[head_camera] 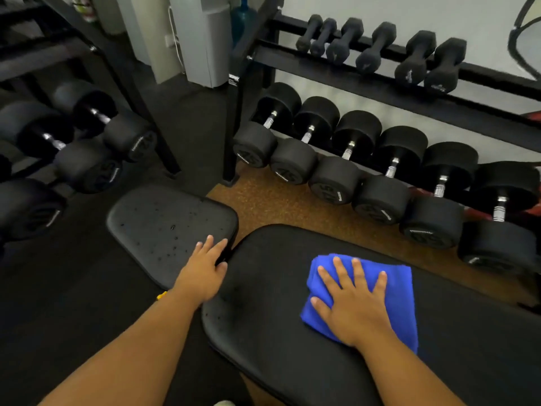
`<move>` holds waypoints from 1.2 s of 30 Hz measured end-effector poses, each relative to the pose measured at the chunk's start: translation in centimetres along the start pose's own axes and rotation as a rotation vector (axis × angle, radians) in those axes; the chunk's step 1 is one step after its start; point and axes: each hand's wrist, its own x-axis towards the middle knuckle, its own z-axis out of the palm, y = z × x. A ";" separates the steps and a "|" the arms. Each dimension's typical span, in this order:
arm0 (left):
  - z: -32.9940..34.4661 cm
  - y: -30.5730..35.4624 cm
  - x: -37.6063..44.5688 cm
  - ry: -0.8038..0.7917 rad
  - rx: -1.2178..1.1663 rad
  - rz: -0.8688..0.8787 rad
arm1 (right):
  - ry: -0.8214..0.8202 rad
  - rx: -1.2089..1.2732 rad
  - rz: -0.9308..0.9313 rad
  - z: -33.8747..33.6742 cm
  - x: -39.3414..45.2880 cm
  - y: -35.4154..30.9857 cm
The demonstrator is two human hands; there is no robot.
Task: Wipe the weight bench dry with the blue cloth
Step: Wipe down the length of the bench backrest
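Observation:
The black weight bench has two pads: a small seat pad (164, 230) dotted with water drops, and a long back pad (269, 317) running to the lower right. A folded blue cloth (398, 291) lies flat on the back pad. My right hand (354, 303) presses on the cloth with its fingers spread. My left hand (205, 271) rests flat at the near edge of the seat pad, by the gap between the two pads, holding nothing. A few drops show on the back pad's left end.
A dumbbell rack (380, 92) with several large black dumbbells (333, 180) stands right behind the bench. A second rack of dumbbells (85, 136) is at the left. Brown flooring (281, 206) lies between bench and rack, black matting (73, 303) on the left.

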 end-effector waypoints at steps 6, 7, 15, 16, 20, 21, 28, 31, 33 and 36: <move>-0.2 0.9 1.8 -0.041 0.061 -0.028 | -0.043 -0.024 -0.089 -0.1 5.2 -3.2; 0.1 0.8 1.7 -0.060 0.088 -0.040 | -0.037 -0.032 -0.116 -0.1 5.5 -3.4; 2.1 0.4 0.5 -0.093 0.285 -0.168 | 0.030 -0.004 -0.154 0.2 4.8 -1.7; 2.1 0.5 0.7 -0.092 0.302 -0.161 | 0.033 0.001 -0.083 0.2 5.1 -1.7; 2.0 0.8 1.4 -0.125 0.301 -0.142 | 0.013 -0.014 0.044 0.1 6.7 -2.7; 2.0 0.9 1.7 -0.136 0.305 -0.136 | 0.012 -0.014 0.050 0.1 7.2 -3.0; 1.9 0.3 2.6 -0.183 0.324 -0.157 | 0.003 -0.008 -0.294 0.4 7.4 -5.8; 2.0 0.3 2.5 -0.190 0.365 -0.157 | 0.039 0.010 -0.230 0.8 6.1 -4.7; 1.8 0.8 2.7 -0.180 0.394 -0.169 | 0.058 0.029 -0.052 0.4 6.2 -3.7; 1.4 1.5 3.3 -0.211 0.411 -0.212 | 0.027 0.045 0.098 -0.5 7.7 -2.9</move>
